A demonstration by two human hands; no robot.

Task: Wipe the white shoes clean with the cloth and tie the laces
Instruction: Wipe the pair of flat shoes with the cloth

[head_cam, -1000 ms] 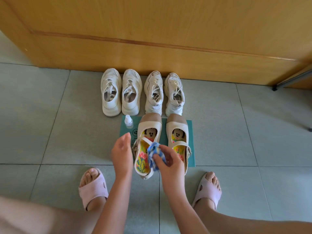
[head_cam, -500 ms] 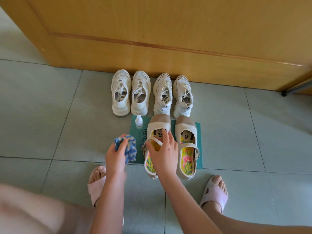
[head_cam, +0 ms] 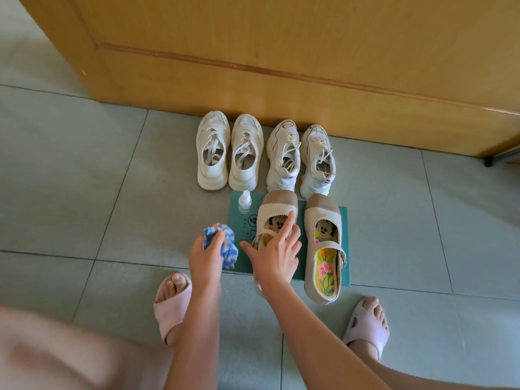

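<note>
Two pairs of white lace-up sneakers stand by the wooden door: the left pair (head_cam: 229, 156) and the right pair (head_cam: 301, 159), laces loose. In front of them, two beige strap shoes rest on a green mat (head_cam: 242, 229): the left one (head_cam: 277, 209) and the right one (head_cam: 323, 249). My left hand (head_cam: 206, 257) grips a bunched blue-and-white cloth (head_cam: 222, 243) just left of the mat's edge. My right hand (head_cam: 277, 254) lies spread over the left beige shoe, fingers apart, covering its middle.
A small clear bottle with a white cap (head_cam: 244, 202) stands on the mat's far left corner. The wooden door (head_cam: 281, 52) closes off the far side. My feet in pink slippers (head_cam: 171, 308) (head_cam: 365, 325) flank my arms on the grey tiled floor.
The cloth passed from my right hand to my left, which moved left of the mat. My right hand has come down onto the left beige shoe with fingers spread.
</note>
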